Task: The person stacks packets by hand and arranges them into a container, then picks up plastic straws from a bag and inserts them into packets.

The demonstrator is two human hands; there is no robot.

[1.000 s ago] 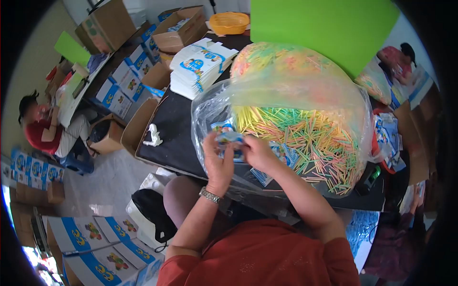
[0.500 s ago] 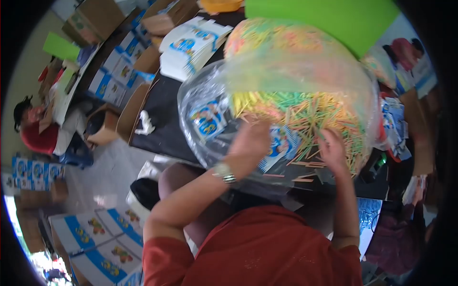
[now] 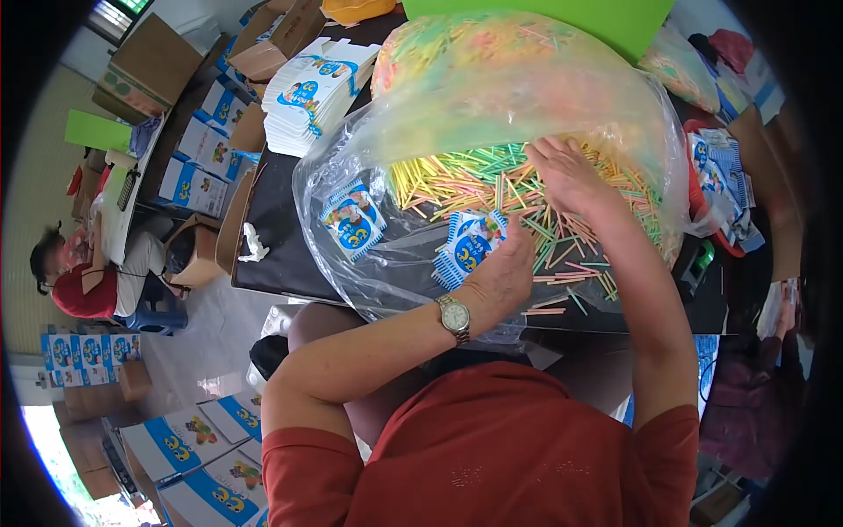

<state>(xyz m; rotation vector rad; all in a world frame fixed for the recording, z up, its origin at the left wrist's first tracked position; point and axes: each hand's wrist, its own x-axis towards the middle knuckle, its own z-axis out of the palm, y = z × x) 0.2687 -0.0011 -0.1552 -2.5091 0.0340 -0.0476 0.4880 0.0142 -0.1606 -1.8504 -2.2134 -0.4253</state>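
A large clear plastic bag [image 3: 492,105] lies on its side on the dark table, full of thin pastel sticks [image 3: 457,180] in yellow, green, pink and orange. My right hand [image 3: 566,176] rests on the sticks at the bag's mouth, fingers spread and holding nothing I can see. Lower and to the left, my left hand [image 3: 500,285] has its fingers pressed together beside a blue-and-white printed packet [image 3: 467,249]. Whatever the left hand may hold is hidden. Another printed packet [image 3: 354,221] lies further left on the plastic.
A stack of flat printed cartons [image 3: 303,97] stands at the back left, near a crumpled white scrap [image 3: 253,243]. On the right is a red tray [image 3: 698,180] with more packets. A seated person [image 3: 88,272] is at the far left. Printed boxes [image 3: 206,457] sit on the floor.
My left hand has moved down and right, off the sticks. My right hand has moved up and left onto the pile. The head view has shifted slightly.
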